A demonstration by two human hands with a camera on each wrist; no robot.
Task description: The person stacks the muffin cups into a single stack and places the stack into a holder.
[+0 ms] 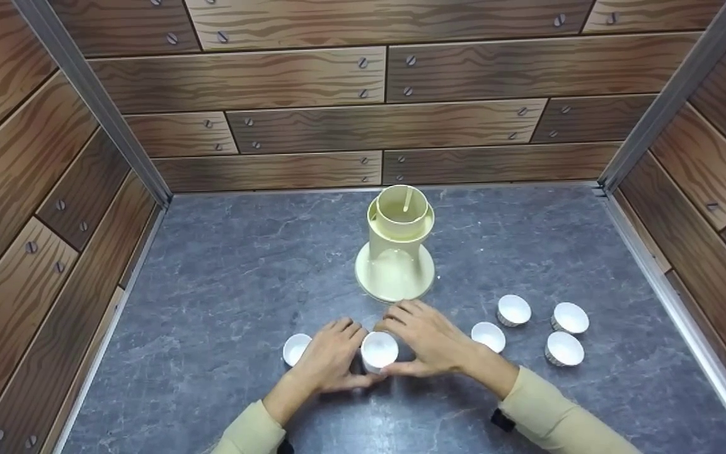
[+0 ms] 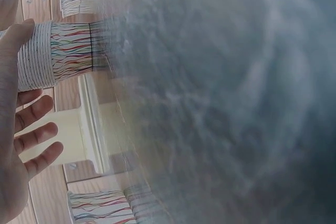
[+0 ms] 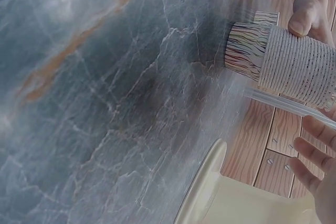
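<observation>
A stack of white paper baking cups [image 1: 379, 350], nested mouth up, stands between my two hands. Its lowest cup shows coloured wavy lines [image 2: 72, 51], and ribbed rims pile above it. My left hand [image 1: 333, 354] holds the stack from the left, thumb on the near side; its other fingers [image 2: 39, 142] spread along the far side. From the right, my right hand [image 1: 429, 340] grips it too, thumb at the near side and index fingertip by the far rim. In the right wrist view, several fingers [image 3: 313, 153] reach out below the stack.
Just beyond the hands stands a pale yellow cylindrical holder [image 1: 394, 268] with a wide round base and an inner tube. One single cup [image 1: 297, 349] sits left of the left hand. Several cups [image 1: 514, 310] stand apart on the right. Wood-patterned walls [image 1: 306, 129] enclose the grey marbled table.
</observation>
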